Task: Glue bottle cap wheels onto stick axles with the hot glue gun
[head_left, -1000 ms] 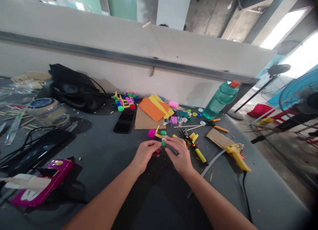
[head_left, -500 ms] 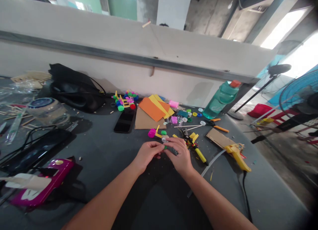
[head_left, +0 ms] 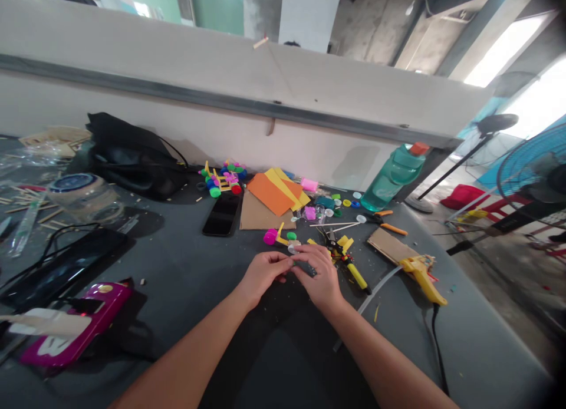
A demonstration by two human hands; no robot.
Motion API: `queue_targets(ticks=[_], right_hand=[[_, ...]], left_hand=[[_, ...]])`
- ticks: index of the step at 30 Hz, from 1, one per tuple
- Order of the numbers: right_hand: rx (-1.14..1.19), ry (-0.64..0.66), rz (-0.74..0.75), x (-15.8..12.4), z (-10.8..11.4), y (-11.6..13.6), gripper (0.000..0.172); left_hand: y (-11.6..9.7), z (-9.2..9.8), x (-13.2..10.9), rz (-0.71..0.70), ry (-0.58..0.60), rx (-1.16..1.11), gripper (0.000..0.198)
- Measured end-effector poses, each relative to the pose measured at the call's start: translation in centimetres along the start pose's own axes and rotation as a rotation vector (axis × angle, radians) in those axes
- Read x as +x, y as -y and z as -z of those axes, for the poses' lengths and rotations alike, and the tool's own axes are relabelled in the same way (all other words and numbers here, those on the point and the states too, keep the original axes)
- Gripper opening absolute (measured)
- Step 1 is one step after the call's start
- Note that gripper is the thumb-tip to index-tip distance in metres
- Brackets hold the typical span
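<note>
My left hand and my right hand meet over the dark table, thumbs and fingertips pinched together. Whatever is between them is too small and covered to make out. Just beyond the fingertips lie a whitish translucent cap and a green cap. A small yellow frame with a magenta cap on its left end rests beside them. To the right of my right hand are black-and-yellow pliers among yellow pieces.
A yellow glue gun with a trailing cord lies right, by a cardboard piece. Behind are a phone, orange paper, cap-wheeled toy cars and a teal bottle. A magenta power strip sits left.
The bit of green seen between my fingertips earlier is now covered. My fingers have shifted only slightly; everything else stays in place.
</note>
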State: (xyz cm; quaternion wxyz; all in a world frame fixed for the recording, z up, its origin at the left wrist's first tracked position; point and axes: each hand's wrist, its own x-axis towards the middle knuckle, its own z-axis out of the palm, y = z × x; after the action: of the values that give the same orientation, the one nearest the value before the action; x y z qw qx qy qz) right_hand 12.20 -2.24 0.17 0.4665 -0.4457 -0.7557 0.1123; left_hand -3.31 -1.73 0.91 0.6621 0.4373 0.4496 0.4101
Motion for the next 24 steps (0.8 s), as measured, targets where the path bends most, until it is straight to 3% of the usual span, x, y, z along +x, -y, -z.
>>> queue_targets(ticks=[15, 24], right_hand=[[-0.016, -0.01, -0.012, 0.08, 0.32, -0.12, 0.014], [-0.013, 0.002, -0.016, 0.15, 0.31, 0.03, 0.018]], left_hand=[[0.06, 0.05, 0.08, 0.003, -0.014, -0.028, 0.029], [0.33, 0.16, 0.15, -0.011, -0.004, -0.011, 0.023]])
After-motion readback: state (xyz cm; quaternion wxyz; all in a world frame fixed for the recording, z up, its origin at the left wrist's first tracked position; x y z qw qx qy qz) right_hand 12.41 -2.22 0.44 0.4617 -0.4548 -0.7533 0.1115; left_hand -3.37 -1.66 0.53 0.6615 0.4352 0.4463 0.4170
